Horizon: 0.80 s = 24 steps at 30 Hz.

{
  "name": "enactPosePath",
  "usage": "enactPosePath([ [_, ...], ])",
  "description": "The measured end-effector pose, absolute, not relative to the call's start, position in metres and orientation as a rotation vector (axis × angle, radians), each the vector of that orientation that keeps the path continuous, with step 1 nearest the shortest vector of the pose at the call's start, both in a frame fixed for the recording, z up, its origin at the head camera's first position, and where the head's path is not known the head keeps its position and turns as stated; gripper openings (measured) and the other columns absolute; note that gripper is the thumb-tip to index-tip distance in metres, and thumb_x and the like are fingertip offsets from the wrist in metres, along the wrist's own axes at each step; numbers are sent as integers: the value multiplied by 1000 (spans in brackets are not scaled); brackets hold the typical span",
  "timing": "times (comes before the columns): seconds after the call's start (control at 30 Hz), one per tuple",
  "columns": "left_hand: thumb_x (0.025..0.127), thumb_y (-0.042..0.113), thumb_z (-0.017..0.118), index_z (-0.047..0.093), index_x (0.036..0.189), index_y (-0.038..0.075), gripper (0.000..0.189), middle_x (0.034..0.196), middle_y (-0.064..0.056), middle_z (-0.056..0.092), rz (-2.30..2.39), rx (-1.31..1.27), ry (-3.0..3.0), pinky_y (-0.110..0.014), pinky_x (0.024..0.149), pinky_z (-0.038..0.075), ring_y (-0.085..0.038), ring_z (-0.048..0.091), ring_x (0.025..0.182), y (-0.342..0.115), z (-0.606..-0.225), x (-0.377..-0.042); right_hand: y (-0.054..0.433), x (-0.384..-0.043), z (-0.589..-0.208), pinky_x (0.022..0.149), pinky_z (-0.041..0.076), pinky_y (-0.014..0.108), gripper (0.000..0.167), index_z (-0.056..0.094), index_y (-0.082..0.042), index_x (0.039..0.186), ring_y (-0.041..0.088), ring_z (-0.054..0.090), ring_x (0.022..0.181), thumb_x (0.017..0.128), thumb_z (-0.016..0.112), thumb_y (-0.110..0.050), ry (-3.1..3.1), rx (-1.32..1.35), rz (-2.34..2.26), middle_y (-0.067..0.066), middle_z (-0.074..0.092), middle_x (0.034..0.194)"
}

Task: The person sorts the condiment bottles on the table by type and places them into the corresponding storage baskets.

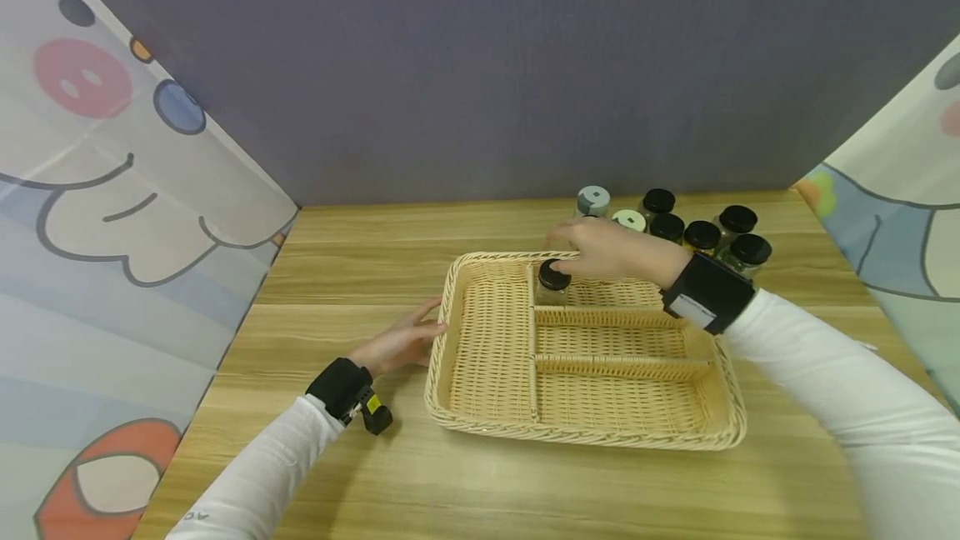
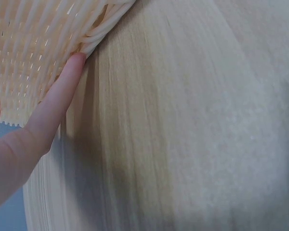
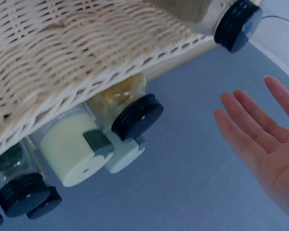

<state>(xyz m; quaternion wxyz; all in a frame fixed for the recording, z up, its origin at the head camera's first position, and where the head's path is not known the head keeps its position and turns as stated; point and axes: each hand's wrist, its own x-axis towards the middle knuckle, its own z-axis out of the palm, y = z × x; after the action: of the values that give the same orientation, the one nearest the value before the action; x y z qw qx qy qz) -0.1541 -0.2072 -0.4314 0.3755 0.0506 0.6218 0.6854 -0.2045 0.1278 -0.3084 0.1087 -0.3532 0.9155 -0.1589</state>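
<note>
A wicker basket (image 1: pixel 487 340) with a long left compartment and three compartments on its right lies on the wooden table. In its back right compartment, at the left end, stands a clear jar (image 1: pixel 552 293) with a black lid. My right hand (image 1: pixel 603 248) is over the back rim beside this jar. The right wrist view shows its fingers (image 3: pixel 253 127) extended and apart from the jar's lid (image 3: pixel 236 24). At the basket's left side is my left hand (image 1: pixel 405 342), a straight finger (image 2: pixel 62 89) touching the outer wall near the rim.
Behind the basket's back right corner stand several black-lidded jars (image 1: pixel 737 219), a container with a pale cream top (image 1: pixel 628 220) and a grey-topped container (image 1: pixel 593 200). A grey wall (image 1: pixel 450 73) rises behind the table; cartoon-print curtains hang at both sides.
</note>
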Motion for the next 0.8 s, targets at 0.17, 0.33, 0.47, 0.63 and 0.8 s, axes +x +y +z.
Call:
enactPosePath([
  [0.17,94,15,42,5,142,25,61,143,-18,20,1750,134,1588,-55,88,39,-36,29,125,-207,-431,-154,131,-211,-302,81,46,41,37,53,-5,118,28,53,100,87,56,-23,2721,-1058,-497,18,48,123],
  [0.33,94,14,41,5,142,26,61,142,-18,20,1755,138,1577,-55,87,39,-36,30,124,-207,-432,-155,135,-218,-300,77,45,39,36,52,-3,118,27,54,93,87,55,-21,2733,-1039,-500,18,49,121],
  [0.47,94,14,41,5,142,26,61,143,-18,20,1758,138,1572,-55,88,39,-36,30,124,-207,-433,-155,139,-224,-301,85,43,43,38,51,-5,121,32,47,110,87,54,-22,2727,-991,-519,18,46,125],
  [0.63,94,14,41,5,141,26,61,142,-18,20,1761,137,1568,-55,88,39,-36,30,124,-207,-433,-155,144,-230,-304,79,44,41,37,52,-5,120,29,52,97,88,52,-22,2738,-960,-545,17,49,121],
  [0.8,94,13,40,5,141,26,61,142,-18,20,1764,138,1567,-55,87,39,-36,31,123,-207,-433,-155,149,-234,-307,81,44,42,37,51,-5,121,28,51,100,88,52,-23,2751,-917,-562,15,50,118],
])
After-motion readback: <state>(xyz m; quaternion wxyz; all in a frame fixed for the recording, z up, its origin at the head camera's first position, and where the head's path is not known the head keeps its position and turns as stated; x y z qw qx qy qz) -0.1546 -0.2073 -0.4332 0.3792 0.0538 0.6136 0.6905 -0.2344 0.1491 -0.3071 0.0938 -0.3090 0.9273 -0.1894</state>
